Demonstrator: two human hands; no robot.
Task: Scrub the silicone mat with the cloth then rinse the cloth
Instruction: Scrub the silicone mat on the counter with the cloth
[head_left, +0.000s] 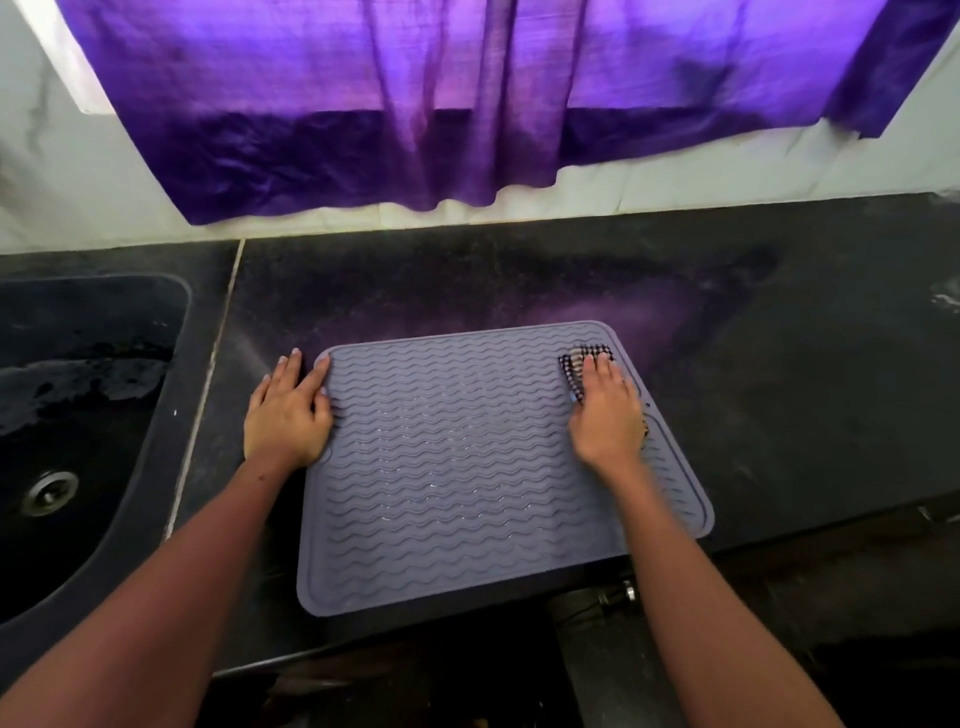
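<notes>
Right hand (607, 415) presses cloth (574, 370) flat on mat (452, 467) — left hand (285, 410) flat, steadying; no writing.

1. A dark stone counter (519, 270) spans the view.
2. A dark sink (93, 364) sits at the left — wet patches inside, metal drain (49, 492) near its front.
3. A purple curtain (415, 104) hangs over the pale wall (727, 171).
4. Below the counter edge, a dark fitting — possibly a pipe (597, 613).

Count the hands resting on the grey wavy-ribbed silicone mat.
2: left hand flat on the mat's left edge, right hand pressing the checked cloth at its far right corner.
</notes>
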